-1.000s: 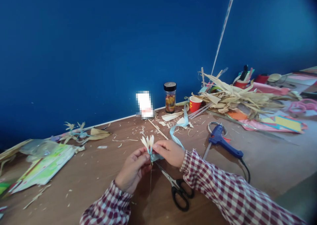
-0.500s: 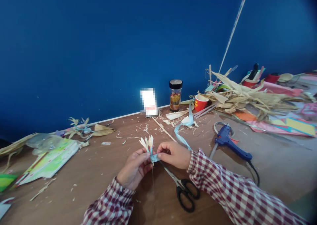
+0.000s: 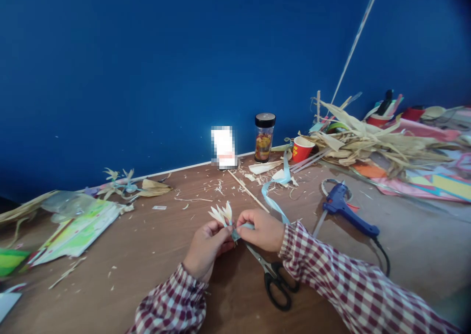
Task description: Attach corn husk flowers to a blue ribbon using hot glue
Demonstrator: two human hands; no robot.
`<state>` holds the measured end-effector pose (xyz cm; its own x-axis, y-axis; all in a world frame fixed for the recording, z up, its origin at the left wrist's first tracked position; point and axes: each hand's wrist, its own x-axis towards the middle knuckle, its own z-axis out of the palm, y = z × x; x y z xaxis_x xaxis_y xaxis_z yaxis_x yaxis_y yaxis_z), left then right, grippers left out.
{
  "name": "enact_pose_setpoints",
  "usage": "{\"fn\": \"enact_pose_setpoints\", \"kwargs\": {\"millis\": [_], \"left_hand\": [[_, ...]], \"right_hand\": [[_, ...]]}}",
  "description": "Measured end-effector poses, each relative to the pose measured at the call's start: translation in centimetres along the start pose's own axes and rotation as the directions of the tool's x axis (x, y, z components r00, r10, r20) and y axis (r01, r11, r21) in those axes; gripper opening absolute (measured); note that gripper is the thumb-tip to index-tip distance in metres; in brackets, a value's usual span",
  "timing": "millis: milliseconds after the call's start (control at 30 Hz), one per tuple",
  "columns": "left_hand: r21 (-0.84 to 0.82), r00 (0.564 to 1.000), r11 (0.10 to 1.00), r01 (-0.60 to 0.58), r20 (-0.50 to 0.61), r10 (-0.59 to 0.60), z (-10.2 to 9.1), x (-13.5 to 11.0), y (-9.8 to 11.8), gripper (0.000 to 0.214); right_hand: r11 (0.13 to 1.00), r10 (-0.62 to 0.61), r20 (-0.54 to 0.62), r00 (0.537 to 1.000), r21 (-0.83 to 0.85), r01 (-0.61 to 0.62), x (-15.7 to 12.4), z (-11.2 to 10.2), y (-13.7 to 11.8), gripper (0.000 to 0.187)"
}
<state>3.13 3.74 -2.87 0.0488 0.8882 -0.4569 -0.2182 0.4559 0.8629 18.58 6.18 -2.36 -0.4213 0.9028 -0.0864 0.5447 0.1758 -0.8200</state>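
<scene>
My left hand pinches the base of a small husk flower with pale pointed petals, held just above the wooden table. My right hand is closed on a light blue ribbon at the flower's base; the ribbon trails back and to the right across the table. Both hands meet at the flower. Black-handled scissors lie on the table right under my right wrist.
A blue glue gun with its cord lies to the right. A jar, a red cup and a heap of dried husks stand along the blue wall. Green printed packaging and husk scraps lie at the left.
My hands and the flower stay together with only small finger shifts on the ribbon. The view has drifted, so the things on the table sit a little further right.
</scene>
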Motion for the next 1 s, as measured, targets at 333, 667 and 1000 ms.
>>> {"fn": "enact_pose_setpoints", "kwargs": {"millis": [333,667,1000], "left_hand": [[0.014,1.0,0.999,-0.03,0.0,0.03,0.3,-0.3,-0.5,0.024],[-0.024,0.996,0.997,-0.079,-0.042,0.078,0.5,-0.2,-0.9,0.021],[-0.028,0.997,0.997,-0.066,-0.044,0.064,0.5,-0.2,-0.9,0.021]], "right_hand": [[0.998,0.064,0.039,0.997,-0.023,-0.063,-0.3,0.0,-0.4,0.018],[0.997,0.072,0.003,0.997,0.01,-0.072,-0.5,0.1,-0.7,0.017],[0.994,0.101,0.044,0.994,0.039,-0.103,-0.3,0.1,-0.4,0.017]]}}
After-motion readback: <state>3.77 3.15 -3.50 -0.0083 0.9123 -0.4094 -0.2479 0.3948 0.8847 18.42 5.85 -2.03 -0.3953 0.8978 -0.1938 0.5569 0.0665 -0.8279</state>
